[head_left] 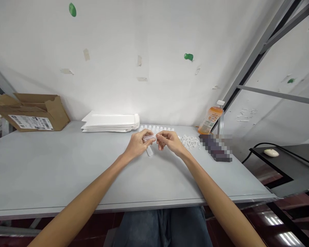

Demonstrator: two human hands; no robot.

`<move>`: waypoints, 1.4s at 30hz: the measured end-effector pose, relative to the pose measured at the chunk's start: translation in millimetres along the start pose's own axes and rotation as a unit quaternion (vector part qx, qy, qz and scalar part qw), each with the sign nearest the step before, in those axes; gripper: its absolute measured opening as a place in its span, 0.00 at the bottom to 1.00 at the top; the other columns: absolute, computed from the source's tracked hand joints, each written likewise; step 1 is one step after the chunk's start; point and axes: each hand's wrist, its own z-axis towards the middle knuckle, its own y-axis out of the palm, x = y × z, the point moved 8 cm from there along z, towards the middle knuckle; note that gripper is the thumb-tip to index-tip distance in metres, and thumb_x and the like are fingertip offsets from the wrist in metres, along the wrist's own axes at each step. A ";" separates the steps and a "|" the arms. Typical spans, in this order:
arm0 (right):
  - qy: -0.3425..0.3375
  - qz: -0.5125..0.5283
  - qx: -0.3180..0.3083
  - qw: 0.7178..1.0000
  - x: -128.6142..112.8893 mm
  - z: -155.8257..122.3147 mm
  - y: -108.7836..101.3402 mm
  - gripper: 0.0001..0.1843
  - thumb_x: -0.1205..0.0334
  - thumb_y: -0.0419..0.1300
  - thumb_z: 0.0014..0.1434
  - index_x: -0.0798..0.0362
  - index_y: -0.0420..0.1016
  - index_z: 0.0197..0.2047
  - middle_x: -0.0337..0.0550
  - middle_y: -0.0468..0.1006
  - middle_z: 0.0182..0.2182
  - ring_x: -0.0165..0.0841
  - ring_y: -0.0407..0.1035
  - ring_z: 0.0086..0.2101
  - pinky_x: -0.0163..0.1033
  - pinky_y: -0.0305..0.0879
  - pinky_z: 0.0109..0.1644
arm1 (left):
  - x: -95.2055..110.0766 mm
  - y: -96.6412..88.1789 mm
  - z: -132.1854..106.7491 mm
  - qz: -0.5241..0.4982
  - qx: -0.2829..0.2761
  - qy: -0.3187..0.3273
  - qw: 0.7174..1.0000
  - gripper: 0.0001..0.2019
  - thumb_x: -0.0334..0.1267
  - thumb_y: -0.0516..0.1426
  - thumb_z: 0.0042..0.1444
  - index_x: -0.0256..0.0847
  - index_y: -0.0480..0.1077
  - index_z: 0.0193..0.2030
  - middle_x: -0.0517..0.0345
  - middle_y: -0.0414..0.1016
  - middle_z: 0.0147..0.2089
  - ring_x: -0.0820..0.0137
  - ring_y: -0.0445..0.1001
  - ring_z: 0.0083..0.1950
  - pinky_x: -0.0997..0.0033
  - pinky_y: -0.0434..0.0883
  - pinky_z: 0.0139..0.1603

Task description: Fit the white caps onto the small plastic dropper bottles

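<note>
Clear plastic, the tube (149, 137) sits pinched in our left hand (136, 143) above the table (67, 168); our right hand (170, 140) works at its end, grip unclear. We seem mid-fitting; the next move needs steady alignment.

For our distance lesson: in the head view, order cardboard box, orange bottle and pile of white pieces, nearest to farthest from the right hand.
1. Pile of white pieces: right of the right hand.
2. Orange bottle: farther right, near the wall.
3. Cardboard box: far left.
</note>
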 end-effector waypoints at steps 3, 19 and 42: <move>-0.005 0.005 -0.010 1.000 0.4 1.1 1.2 0.22 0.44 0.65 0.51 0.58 0.72 0.30 0.38 0.71 0.24 0.27 0.69 0.19 0.33 0.66 0.21 | -4.9 2.8 -0.6 -0.033 -0.013 -0.019 0.999 0.12 0.43 0.60 0.53 0.39 0.69 0.39 0.57 0.76 0.33 0.69 0.77 0.30 0.72 0.73 0.27; -0.037 -0.049 -0.012 0.998 -1.4 1.4 2.1 0.17 0.48 0.59 0.57 0.56 0.69 0.30 0.37 0.69 0.23 0.26 0.67 0.19 0.30 0.55 0.17 | -4.3 2.6 -2.5 -0.073 -0.010 -0.051 0.996 0.14 0.45 0.63 0.50 0.37 0.70 0.36 0.57 0.75 0.29 0.69 0.76 0.27 0.66 0.78 0.30; -0.041 -0.072 0.021 0.996 -3.6 0.9 -1.9 0.25 0.39 0.57 0.57 0.55 0.69 0.28 0.34 0.66 0.17 0.25 0.63 0.16 0.31 0.54 0.18 | 12.0 3.9 -5.0 0.043 -0.013 0.009 0.999 0.17 0.51 0.55 0.59 0.39 0.72 0.42 0.53 0.77 0.36 0.69 0.76 0.33 0.74 0.73 0.28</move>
